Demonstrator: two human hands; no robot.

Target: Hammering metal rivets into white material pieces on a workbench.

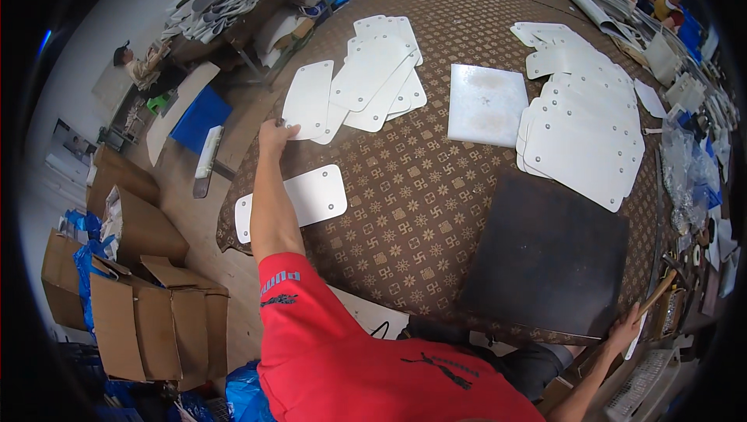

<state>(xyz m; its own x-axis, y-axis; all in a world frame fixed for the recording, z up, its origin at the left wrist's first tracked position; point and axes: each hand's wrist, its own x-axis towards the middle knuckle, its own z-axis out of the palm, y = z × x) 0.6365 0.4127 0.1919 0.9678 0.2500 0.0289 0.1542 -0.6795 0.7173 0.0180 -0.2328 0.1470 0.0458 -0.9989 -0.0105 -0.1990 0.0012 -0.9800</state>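
Observation:
My left hand (276, 139) reaches out to the far left and pinches the near corner of a white rounded panel (310, 95) with metal studs at its corners. That panel lies at the edge of a loose pile of similar white panels (377, 72). Another studded white panel (315, 195) rests partly under my left forearm. At the lower right, my right hand (622, 332) is closed around the wooden handle of a hammer (658, 294), beside the table's edge. A large black square mat (545, 255) lies near that hand.
The table has a brown patterned cover (397, 220). A whitish square plate (487, 103) lies beside a fanned pile of white panels (583, 126). Cardboard boxes (156, 321) stand on the floor at left. Clutter lines the right side. A person (144, 68) sits far left.

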